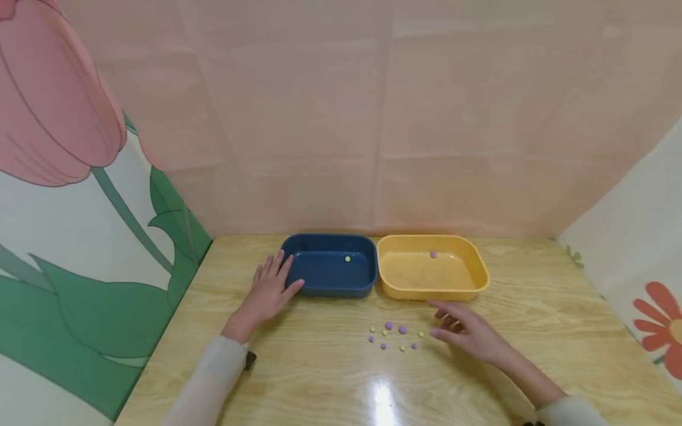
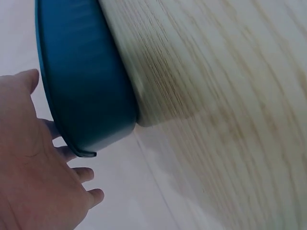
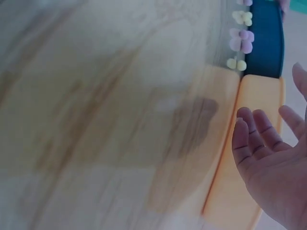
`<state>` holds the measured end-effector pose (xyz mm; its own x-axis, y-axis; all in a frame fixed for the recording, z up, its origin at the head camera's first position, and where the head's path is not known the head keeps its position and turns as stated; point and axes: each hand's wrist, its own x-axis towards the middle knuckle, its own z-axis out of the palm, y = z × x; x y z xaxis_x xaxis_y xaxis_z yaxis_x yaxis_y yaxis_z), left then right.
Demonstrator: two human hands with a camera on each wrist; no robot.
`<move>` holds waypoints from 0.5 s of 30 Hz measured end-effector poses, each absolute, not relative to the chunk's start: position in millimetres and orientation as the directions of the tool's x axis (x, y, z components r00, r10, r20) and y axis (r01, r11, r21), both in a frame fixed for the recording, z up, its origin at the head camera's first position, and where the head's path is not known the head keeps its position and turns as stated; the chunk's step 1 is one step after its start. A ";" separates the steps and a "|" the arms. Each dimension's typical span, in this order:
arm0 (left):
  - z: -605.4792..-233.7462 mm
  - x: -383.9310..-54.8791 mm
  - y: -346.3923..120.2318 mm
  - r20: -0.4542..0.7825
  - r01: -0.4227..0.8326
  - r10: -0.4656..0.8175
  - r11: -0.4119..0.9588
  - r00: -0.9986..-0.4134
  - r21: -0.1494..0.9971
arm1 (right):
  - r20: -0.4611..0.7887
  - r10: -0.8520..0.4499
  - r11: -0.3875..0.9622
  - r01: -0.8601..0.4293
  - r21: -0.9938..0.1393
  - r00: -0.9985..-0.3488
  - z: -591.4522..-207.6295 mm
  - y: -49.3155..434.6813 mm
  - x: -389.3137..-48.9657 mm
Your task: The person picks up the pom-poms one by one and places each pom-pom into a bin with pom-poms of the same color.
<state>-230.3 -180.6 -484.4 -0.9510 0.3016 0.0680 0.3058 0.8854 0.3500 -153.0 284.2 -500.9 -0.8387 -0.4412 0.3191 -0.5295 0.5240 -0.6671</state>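
Observation:
My left hand rests at the left end of a dark blue tray, its fingers spread over the rim. One small yellow-green ball lies inside that tray. Beside it stands a yellow tray with a single purple ball in it. My right hand hovers in front of the yellow tray, fingers loosely bent and holding nothing. Just left of it, several small purple balls and yellow balls lie scattered on the table. In the right wrist view the palm shows bare.
The wooden table carries both trays side by side near its back edge. Behind them hangs a pink backdrop. Painted flower panels flank the table, a tulip left and a red flower right.

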 end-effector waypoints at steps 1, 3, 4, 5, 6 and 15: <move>-484.7 -231.2 -179.8 0.064 0.305 0.303 0.885 -0.951 0.351 | 0.317 -0.449 0.522 -0.533 -0.666 -0.835 -501.8 283.8 -153.4; -485.0 -232.7 -178.2 0.063 0.309 0.307 0.883 -0.950 0.354 | 0.310 -0.464 0.521 -0.539 -0.662 -0.830 -503.2 283.1 -154.1; -485.1 -233.3 -177.6 0.063 0.311 0.309 0.882 -0.949 0.354 | 0.304 -0.471 0.520 -0.539 -0.663 -0.828 -503.7 282.4 -154.4; -485.3 -234.1 -176.8 0.061 0.310 0.308 0.883 -0.949 0.352 | 0.296 -0.477 0.519 -0.537 -0.665 -0.827 -504.1 281.9 -154.6; -485.3 -234.8 -175.9 0.059 0.307 0.307 0.885 -0.950 0.349 | 0.286 -0.483 0.518 -0.534 -0.668 -0.827 -504.3 281.4 -154.7; -487.4 -241.2 -169.8 0.046 0.299 0.301 0.893 -0.953 0.337 | 0.202 -0.543 0.551 -0.527 -0.647 -0.815 -507.4 281.5 -156.9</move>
